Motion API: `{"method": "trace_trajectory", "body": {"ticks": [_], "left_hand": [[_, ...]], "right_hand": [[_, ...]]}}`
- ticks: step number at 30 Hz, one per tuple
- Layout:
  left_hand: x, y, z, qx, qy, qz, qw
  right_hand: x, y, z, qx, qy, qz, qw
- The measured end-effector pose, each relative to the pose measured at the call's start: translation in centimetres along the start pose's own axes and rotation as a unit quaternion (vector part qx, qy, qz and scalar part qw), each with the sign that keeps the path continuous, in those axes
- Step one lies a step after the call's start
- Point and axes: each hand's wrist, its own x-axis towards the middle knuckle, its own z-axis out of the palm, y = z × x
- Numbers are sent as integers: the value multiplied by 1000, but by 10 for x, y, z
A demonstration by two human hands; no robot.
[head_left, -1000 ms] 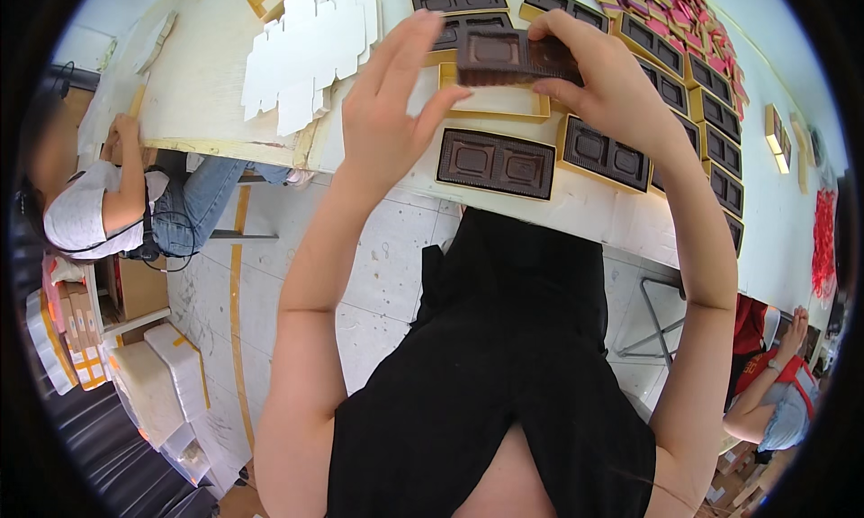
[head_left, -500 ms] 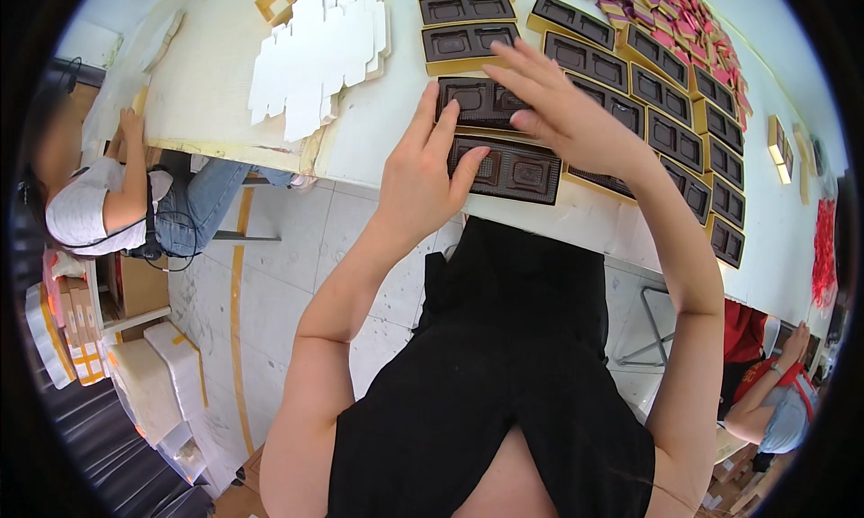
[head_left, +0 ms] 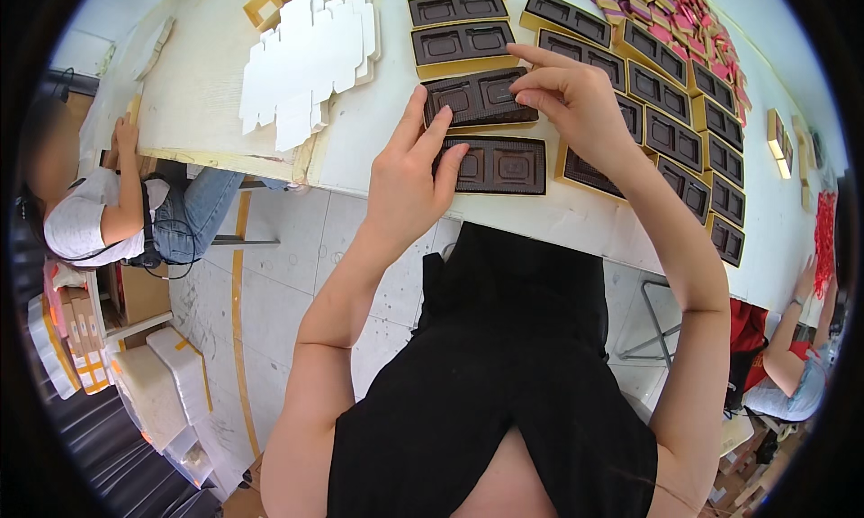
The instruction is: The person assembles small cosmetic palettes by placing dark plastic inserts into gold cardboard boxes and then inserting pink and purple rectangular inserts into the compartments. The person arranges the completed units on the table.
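Your left hand [head_left: 405, 180] is spread, fingertips on the left end of the dark two-well tray [head_left: 472, 99]; your right hand [head_left: 580, 113] is at its right end, thumb and index close together (can't tell if they pinch the rim). That tray sits slightly skewed between a gold-sided box [head_left: 463, 44] behind and a loose tray [head_left: 513, 165] in front. Past the loose tray, only a bare strip of table [head_left: 576, 207] to the front edge. Right side's tight: gold-sided box rows [head_left: 666, 140]. Left has bare tabletop up to the white carton stack [head_left: 306, 68].
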Motion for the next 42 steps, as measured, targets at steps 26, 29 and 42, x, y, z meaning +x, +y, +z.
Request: {"method": "trace_trajectory", "body": {"ticks": [26,29,42], "left_hand": [[28,-5,0,122,-78,46,988],[36,-3,-5,124,-104,53,985],[117,60,13,82,-232,193,950]], "right_hand": [[-36,-18,47,-335,-33,-86,938],[-40,-14,35,-270,-20,-107,957],[-282,62,-167,-236,161,312,906]]}}
